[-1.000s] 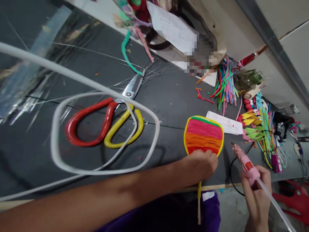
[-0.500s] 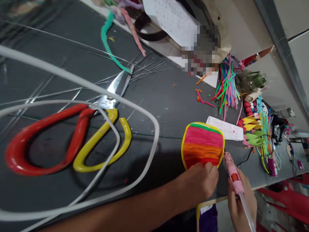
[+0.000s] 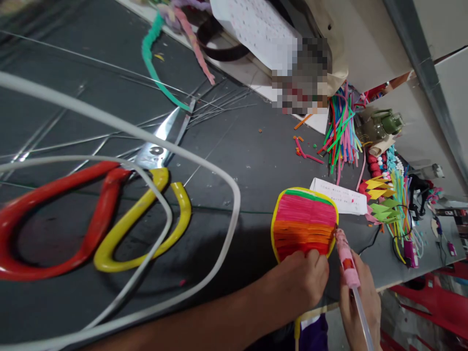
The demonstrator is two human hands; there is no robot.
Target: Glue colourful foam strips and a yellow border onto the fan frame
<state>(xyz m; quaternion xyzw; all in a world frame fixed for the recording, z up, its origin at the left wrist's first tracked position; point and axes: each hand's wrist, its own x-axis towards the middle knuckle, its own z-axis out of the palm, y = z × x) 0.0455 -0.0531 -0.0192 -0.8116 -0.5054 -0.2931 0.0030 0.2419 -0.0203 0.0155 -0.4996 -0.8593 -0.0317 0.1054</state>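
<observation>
A rounded panel [image 3: 306, 214] with a yellow rim and green, pink, orange and red bands is held upright near the table's front edge. My left hand [image 3: 309, 278] is closed on its lower part, the fingers pressed together over the red band. A yellow stem shows below. At the right, my right hand [image 3: 360, 302] is wrapped round a pink glue gun [image 3: 346, 258] with a translucent stick coming out of its back. The gun's tip is at the panel's right rim; whether it touches cannot be made out.
Large scissors [image 3: 157, 151] with red and yellow handles lie at the left among thin wires, with a white cord [image 3: 234, 195] looped in front. Behind the panel are a paper slip [image 3: 340, 196] and coloured pipe cleaners [image 3: 343, 131]. A green bottle [image 3: 383, 123] and red chairs [image 3: 431, 304] are at the right.
The glue gun in my right hand has moved left and slightly up, its tip now closer to the panel's rim. The whole view has shifted slightly; my left hand keeps its hold.
</observation>
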